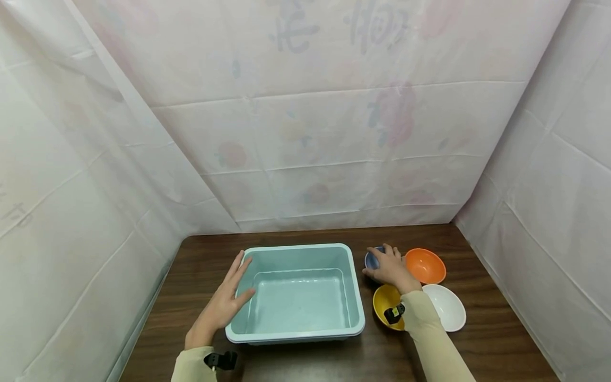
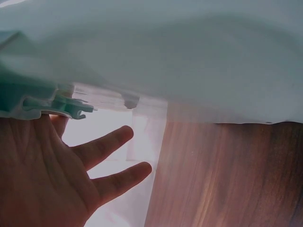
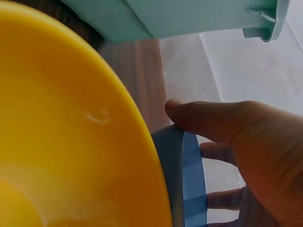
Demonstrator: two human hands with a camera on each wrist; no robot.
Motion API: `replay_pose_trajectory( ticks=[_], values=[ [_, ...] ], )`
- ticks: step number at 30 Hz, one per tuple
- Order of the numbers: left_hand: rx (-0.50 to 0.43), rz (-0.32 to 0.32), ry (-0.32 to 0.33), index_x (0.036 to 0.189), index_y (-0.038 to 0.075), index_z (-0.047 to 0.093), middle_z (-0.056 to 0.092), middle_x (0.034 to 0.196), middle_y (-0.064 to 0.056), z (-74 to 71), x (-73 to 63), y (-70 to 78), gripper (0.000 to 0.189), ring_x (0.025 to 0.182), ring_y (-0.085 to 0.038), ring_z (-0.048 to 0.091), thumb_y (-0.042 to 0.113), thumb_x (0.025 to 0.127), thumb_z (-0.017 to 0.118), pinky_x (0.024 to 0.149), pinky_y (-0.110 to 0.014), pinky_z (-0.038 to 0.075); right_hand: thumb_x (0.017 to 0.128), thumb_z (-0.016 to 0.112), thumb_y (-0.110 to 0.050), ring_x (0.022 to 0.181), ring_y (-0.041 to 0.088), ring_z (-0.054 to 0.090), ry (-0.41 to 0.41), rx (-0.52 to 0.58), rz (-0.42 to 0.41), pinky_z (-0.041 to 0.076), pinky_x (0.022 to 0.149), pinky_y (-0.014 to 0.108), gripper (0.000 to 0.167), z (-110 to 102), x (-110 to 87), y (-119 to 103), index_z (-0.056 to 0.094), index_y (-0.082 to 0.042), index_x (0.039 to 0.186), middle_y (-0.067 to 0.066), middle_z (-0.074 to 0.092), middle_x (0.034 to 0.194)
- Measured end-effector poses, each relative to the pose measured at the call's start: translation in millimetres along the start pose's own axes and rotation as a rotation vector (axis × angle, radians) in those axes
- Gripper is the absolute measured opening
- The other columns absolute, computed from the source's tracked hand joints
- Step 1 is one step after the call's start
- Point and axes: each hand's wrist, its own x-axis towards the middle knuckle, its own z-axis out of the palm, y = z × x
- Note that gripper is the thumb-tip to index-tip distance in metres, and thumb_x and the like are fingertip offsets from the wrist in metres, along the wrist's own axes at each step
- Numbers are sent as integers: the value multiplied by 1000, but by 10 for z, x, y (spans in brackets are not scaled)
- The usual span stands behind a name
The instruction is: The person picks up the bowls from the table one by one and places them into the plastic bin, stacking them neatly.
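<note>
A light blue-green plastic tub [image 1: 303, 302] stands mid-table with nothing inside. My left hand [image 1: 220, 306] is at its left rim, fingers spread and straight; two fingers reach past the tub wall in the left wrist view. To the right of the tub, my right hand [image 1: 392, 269] holds a small blue bowl [image 1: 371, 260] by its rim. In the right wrist view the thumb [image 3: 189, 116] lies at the bowl's near edge, with the other fingers across the rim. A yellow bowl [image 1: 383, 301] sits just below, partly hidden by my right wrist.
An orange bowl [image 1: 426, 266] and a white bowl [image 1: 448, 307] stand on the right of the brown wooden table [image 1: 329, 363], beside my right forearm. White printed sheets [image 1: 334, 132] hang around the table's back and sides.
</note>
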Motion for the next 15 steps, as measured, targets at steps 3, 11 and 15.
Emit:
replay_pose_trajectory(
  ticks=[3,11,15],
  values=[
    [0,0,-1,165,12,23,0,175,-7,-6,-7,4,75,156,-47,16,33,104,61,112,-75,29,93,75,-41,144,67,19,-7,-7,5,16,114,81,74,9,-11,-9,46,-16,156,36,22,162],
    [-11,6,-3,165,11,24,1,175,-7,-8,-27,43,74,156,-47,16,32,104,61,112,-75,29,89,80,-41,144,64,21,4,-80,-21,17,114,80,80,42,-59,9,44,-20,157,34,21,163],
    [-10,5,1,165,11,24,1,175,-7,-10,-32,42,74,156,-47,16,31,104,61,112,-75,29,87,82,-41,142,63,25,26,-78,-22,21,111,81,80,40,-59,-4,47,-20,155,34,24,161]
  ],
)
